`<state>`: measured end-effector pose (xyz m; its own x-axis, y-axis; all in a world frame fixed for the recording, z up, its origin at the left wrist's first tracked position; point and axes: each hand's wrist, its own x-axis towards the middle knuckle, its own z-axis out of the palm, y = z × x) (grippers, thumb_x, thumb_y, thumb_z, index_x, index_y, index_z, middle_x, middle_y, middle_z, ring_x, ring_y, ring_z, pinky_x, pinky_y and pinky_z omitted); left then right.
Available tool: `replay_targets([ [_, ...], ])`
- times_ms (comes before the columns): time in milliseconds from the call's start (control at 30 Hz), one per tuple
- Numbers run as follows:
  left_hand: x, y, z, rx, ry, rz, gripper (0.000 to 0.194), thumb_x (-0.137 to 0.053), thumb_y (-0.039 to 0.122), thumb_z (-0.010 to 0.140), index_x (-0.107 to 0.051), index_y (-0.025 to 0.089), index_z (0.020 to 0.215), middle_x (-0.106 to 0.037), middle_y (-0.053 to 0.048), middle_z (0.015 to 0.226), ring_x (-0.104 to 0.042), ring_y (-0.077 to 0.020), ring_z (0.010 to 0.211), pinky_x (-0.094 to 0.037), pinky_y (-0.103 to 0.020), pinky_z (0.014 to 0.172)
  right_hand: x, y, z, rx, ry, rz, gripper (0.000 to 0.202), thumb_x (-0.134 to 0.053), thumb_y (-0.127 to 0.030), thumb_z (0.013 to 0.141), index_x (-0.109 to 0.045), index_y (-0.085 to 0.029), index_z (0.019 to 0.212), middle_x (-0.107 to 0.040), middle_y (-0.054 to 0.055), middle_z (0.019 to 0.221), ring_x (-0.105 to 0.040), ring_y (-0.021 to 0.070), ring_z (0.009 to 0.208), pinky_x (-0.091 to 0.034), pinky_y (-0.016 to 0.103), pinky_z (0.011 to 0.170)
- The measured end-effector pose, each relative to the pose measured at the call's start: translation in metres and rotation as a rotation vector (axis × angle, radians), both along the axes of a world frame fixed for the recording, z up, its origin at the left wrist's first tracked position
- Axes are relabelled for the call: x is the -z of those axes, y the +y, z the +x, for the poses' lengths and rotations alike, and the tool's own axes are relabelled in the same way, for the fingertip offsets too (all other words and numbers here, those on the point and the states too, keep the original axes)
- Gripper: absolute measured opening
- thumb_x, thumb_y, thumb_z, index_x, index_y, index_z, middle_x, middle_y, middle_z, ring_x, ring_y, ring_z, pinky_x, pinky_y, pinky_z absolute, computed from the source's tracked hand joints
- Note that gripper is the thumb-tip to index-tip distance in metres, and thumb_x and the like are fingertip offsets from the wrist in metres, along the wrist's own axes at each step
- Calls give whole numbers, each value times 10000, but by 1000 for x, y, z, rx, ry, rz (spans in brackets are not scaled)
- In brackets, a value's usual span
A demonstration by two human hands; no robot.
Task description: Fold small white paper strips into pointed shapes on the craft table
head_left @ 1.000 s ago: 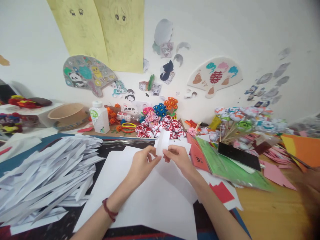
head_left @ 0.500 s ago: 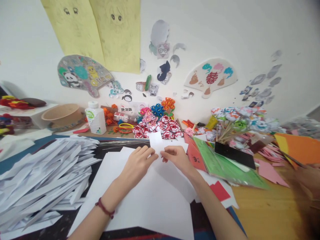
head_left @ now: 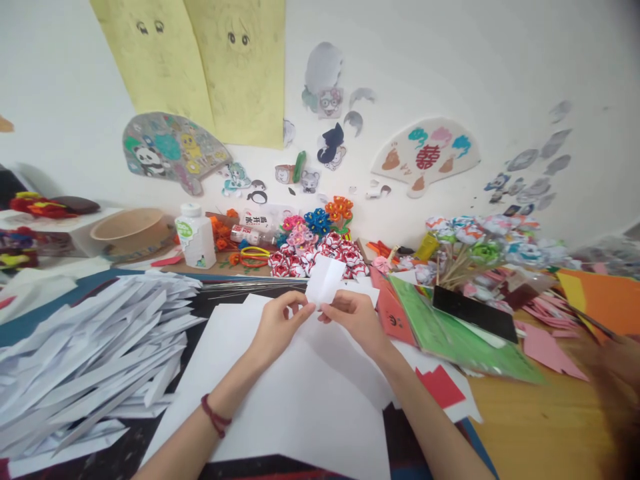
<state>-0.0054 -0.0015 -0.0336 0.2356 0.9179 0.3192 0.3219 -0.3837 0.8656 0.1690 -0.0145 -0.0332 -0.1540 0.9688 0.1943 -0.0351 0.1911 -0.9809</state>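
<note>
A small folded strip of white paper [head_left: 325,277] stands up between my two hands, its lower end pinched by both. My left hand [head_left: 281,325] grips it between thumb and fingers from the left. From the right, my right hand [head_left: 356,320] pinches the same lower end, the fingertips almost meeting. Both hands are held over large white paper sheets [head_left: 300,407] lying on the dark mat. A heap of folded white paper strips [head_left: 110,353] lies to the left of my left arm.
Behind my hands sit red-and-white paper flowers [head_left: 340,250] and a white bottle [head_left: 195,237]. On the right lie a green packet [head_left: 455,333], a black phone-like slab [head_left: 475,315], and red paper [head_left: 440,387]. Another person's hand [head_left: 623,360] holds scissors [head_left: 593,320] by orange paper at the far right.
The paper strip now leans to the right and shows more of its face, with a crease along it. My left hand has turned slightly, its fingers curling closer. The view has shifted a little.
</note>
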Motion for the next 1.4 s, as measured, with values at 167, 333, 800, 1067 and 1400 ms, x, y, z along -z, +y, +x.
replay_targets([
  [167, 2, -3, 2, -34, -45, 7, 252, -586, 400, 786, -609, 162, 706, -557, 15, 650, -422, -103, 578, -325, -211, 534, 2, 0, -2, -30, -1, 2, 278, -687, -379, 738, -698, -136, 872, -693, 68, 748, -650, 173, 647, -536, 313, 634],
  [333, 3, -7, 6, -75, -50, 14, 282, -553, 414, 810, -585, 165, 681, -545, 20, 627, -418, -106, 573, -329, -218, 559, 5, -1, -5, -41, 42, -21, 284, -686, -394, 736, -705, -129, 838, -690, 68, 716, -649, 181, 645, -541, 327, 624],
  [800, 1, -13, 8, -92, -55, 31, 305, -536, 418, 830, -544, 168, 655, -492, 28, 602, -386, -107, 573, -315, -219, 552, 0, -4, -8, -47, 61, -7, 291, -688, -407, 732, -695, -142, 849, -660, 47, 696, -607, 155, 623, -500, 291, 593],
  [1067, -5, -13, 4, -47, 26, 153, 201, -533, 327, 841, -570, 176, 713, -551, 7, 685, -447, -126, 650, -356, -232, 634, 1, -2, -5, 11, 9, 28, 192, -686, -338, 738, -681, -149, 770, -646, 29, 659, -588, 139, 581, -483, 268, 561],
  [1400, -1, -17, 9, -117, 12, 163, 213, -511, 314, 865, -535, 174, 706, -510, 19, 664, -421, -116, 634, -344, -227, 612, 1, -3, -6, -4, 19, 35, 179, -668, -315, 760, -680, -139, 794, -647, 35, 668, -588, 136, 582, -472, 256, 548],
])
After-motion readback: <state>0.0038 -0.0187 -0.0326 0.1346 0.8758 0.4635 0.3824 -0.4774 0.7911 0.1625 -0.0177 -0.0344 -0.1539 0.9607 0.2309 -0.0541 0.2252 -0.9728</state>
